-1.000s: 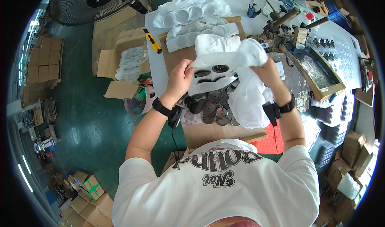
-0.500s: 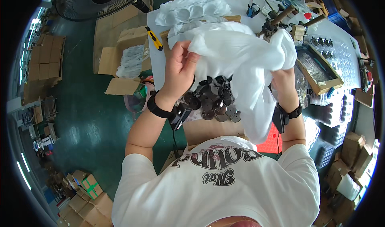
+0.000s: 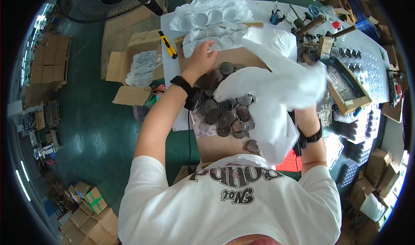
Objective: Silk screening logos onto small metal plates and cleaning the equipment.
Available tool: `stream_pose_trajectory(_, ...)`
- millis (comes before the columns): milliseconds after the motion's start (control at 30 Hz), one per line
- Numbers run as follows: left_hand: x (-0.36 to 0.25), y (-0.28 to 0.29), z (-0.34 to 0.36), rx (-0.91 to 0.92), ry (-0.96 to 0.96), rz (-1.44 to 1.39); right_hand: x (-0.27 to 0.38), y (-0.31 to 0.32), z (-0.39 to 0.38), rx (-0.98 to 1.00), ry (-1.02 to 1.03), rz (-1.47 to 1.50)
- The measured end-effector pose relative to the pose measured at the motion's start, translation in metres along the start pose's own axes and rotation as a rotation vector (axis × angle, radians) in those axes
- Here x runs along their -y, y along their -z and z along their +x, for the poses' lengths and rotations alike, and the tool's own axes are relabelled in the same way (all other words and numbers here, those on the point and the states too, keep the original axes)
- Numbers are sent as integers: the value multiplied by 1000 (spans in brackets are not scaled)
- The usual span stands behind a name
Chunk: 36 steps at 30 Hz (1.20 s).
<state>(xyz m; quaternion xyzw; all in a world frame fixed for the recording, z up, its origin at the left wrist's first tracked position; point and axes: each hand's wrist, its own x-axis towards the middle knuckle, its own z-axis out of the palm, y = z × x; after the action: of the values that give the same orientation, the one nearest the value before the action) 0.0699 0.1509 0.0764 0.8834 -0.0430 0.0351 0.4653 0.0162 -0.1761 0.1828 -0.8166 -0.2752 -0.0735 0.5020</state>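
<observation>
A thin white plastic bag (image 3: 281, 87), loose and crumpled, hangs from my right hand (image 3: 308, 118). Folds of the bag cover most of that hand's fingers. My left hand (image 3: 202, 60) is off the bag, over the far left of the cardboard work surface, its fingers apart and nothing seen in them. Below it a heap of dark round caps (image 3: 222, 111) is spread out, some with small holes in the middle. Part of the heap lies hidden under the bag. One cap (image 3: 253, 146) sits apart near the front edge.
White-wrapped packs of round items (image 3: 207, 18) lie at the back of the table. A yellow utility knife (image 3: 168, 44) rests at the left edge, near an open carton (image 3: 140, 67). To the right stand a wooden-framed tray (image 3: 349, 85) and clear plastic trays (image 3: 367, 67).
My left hand has let go of the bag and drawn up and left. The bag's left end has dropped toward the caps, more of which now show. My right hand has moved lower.
</observation>
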Motion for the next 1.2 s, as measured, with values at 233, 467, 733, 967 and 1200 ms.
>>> stream_pose_trajectory(233,61,-22,28,-197,-146,723,36,-1,34,24,-179,471)
stream_pose_trajectory(467,42,-14,30,212,-115,770,-36,-36,30,247,-234,63)
stream_pose_trajectory(733,64,-18,31,-250,-149,422,-57,-91,68,505,-417,-266)
stream_pose_trajectory(967,89,-25,43,-464,271,467,-128,-135,128,237,-77,-405)
stream_pose_trajectory(1200,95,-4,43,-356,629,265,-191,-164,151,162,-455,-428)
